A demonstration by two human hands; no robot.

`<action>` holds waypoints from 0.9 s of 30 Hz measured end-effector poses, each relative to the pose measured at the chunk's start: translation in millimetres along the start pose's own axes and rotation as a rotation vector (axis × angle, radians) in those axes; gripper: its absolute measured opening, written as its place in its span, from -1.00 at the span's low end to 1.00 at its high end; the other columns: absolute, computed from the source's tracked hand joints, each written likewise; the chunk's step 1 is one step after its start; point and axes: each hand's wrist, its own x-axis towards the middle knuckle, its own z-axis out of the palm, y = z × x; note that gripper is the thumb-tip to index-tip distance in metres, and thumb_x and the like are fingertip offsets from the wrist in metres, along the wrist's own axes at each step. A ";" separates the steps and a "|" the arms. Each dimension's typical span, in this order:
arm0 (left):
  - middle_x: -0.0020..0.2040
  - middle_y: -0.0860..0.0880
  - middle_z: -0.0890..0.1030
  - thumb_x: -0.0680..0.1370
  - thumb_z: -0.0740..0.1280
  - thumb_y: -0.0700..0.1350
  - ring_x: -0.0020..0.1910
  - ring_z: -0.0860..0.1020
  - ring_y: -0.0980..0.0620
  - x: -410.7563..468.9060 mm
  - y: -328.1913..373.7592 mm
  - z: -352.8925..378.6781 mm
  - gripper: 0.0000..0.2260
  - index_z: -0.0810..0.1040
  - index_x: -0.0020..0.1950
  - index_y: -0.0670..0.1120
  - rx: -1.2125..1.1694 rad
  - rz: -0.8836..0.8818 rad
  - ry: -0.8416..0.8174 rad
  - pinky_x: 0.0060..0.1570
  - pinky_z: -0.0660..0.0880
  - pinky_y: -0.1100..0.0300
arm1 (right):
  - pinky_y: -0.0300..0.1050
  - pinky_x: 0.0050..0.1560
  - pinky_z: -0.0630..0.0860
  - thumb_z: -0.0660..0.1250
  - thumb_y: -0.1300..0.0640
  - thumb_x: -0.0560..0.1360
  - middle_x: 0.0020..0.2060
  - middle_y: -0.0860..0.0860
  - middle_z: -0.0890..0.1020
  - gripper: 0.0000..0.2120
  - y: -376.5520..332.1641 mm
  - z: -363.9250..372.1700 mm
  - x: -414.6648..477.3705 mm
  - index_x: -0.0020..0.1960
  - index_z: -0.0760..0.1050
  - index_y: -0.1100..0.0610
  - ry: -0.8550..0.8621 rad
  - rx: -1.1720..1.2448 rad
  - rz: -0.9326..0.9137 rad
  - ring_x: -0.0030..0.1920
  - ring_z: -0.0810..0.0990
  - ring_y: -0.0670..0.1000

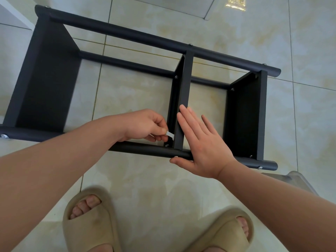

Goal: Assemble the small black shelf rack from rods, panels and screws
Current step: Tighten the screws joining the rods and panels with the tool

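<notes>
The black shelf rack (54, 73) lies on its side on the tiled floor, with rods joining three panels. My left hand (143, 125) pinches a small silver hex key (170, 134) just above a screw (166, 145) at the lower corner of the middle panel (182, 99). My right hand (201, 142) lies flat with straight fingers against the middle panel's edge and the near rod (145, 149). More screw heads show along the rods and panel corners.
My two feet in beige slippers (91, 220) stand on the floor just below the rack. A clear plastic object (298, 180) sits at the right, near the rack's end. A white furniture edge (16, 13) is at the top left.
</notes>
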 end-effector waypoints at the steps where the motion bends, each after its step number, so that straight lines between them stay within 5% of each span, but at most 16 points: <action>1: -0.17 -0.01 0.68 0.62 0.30 -0.26 -0.15 0.59 0.11 -0.6 -0.5 -0.3 -0.86 0.59 -0.11 -0.12 0.015 0.006 -0.004 0.04 0.56 0.18 | 0.25 0.58 0.07 0.05 -0.48 0.54 0.65 0.06 -0.14 -0.01 -0.1 -0.1 -0.1 0.66 -0.09 0.20 0.001 0.002 0.000 0.64 -0.20 0.04; 8: -0.22 0.05 0.70 0.60 0.34 -0.26 -0.22 0.62 0.20 -2.4 -2.0 -1.7 -0.91 0.60 -0.08 -0.13 0.090 0.005 -0.054 -0.11 0.55 0.35 | 0.26 0.58 0.09 0.05 -0.47 0.55 0.65 0.06 -0.12 -0.03 -0.4 -1.2 -0.1 0.66 -0.08 0.20 0.006 0.010 0.000 0.64 -0.18 0.05; 14: -0.24 -0.01 0.65 0.58 0.37 -0.24 -0.20 0.57 0.05 -2.4 -3.6 -2.1 -0.90 0.63 -0.11 -0.11 0.160 -0.005 -0.104 0.01 0.51 0.09 | 0.25 0.58 0.08 0.05 -0.48 0.54 0.65 0.05 -0.15 -0.02 -0.6 -0.2 -0.1 0.66 -0.10 0.19 -0.009 0.005 0.004 0.64 -0.20 0.03; 20: -0.33 0.07 0.62 0.58 0.38 -0.18 -0.34 0.53 0.15 -2.1 -4.1 -0.6 -0.87 0.64 -0.15 -0.02 0.234 -0.019 -0.127 -0.15 0.43 0.20 | 0.24 0.59 0.07 0.07 -0.48 0.54 0.65 0.05 -0.16 -0.01 0.0 -0.7 0.0 0.66 -0.11 0.19 -0.014 0.006 0.008 0.64 -0.21 0.03; 27: -0.23 0.21 0.69 0.52 0.46 -0.08 -0.19 0.63 0.29 -4.3 -3.6 -9.0 -0.87 0.62 -0.12 0.18 0.414 0.083 0.057 -0.10 0.48 0.30 | 0.24 0.58 0.08 0.06 -0.47 0.54 0.65 0.04 -0.16 -0.02 -0.7 -0.9 -0.3 0.66 -0.11 0.19 -0.011 0.018 0.007 0.64 -0.21 0.03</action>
